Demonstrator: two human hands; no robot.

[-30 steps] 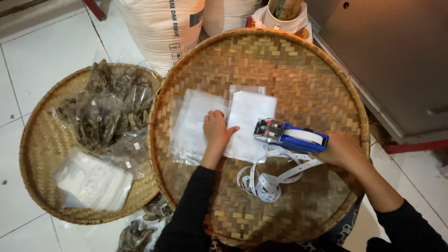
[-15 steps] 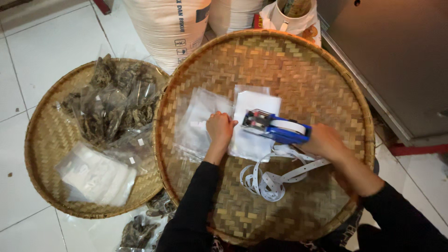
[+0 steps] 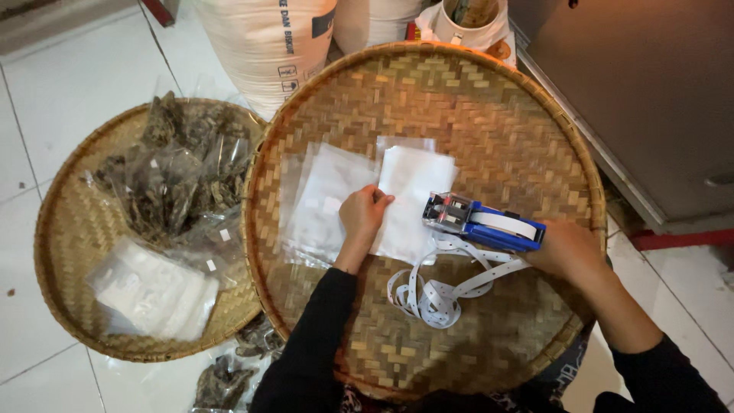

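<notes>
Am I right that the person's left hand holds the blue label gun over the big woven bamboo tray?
Not quite: the head view shows the right hand holding the blue label gun over the big woven bamboo tray. The left hand presses on the clear plastic bags instead.

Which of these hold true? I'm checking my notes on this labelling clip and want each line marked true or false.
1. The right hand holds a blue label gun. True.
2. The left hand rests on white and clear bags. True.
3. The large woven tray is full of dried goods. False: the packed dried goods lie in the smaller tray on the left.
4. A strip of white tape lies coiled beneath the gun. True.
5. The gun rests on the floor tiles. False: it is over the large tray.
</notes>
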